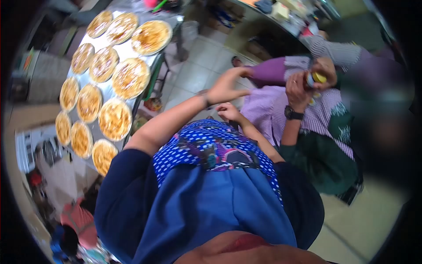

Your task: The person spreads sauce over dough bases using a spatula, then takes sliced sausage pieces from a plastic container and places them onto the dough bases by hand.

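Note:
My left hand [227, 86] is stretched out in front of my body, fingers and thumb apart, and holds nothing. It is close to the purple sleeve [269, 72] of a person beside me. Just below it, over my apron [206, 141], is my right hand [229, 112], its fingers loosely bent and nothing visible in them. To the right, the other person's hands [299, 91] grip a small container with a yellow top [318, 78]; a dark watch is on one wrist.
On the left, a table [97, 93] bears rows of round, flat baked goods with browned, glossy tops [130, 78]. Tiled floor [195, 66] lies between it and the people. A cluttered counter [285, 22] stands at upper right. Another person in pink [79, 224] is at lower left.

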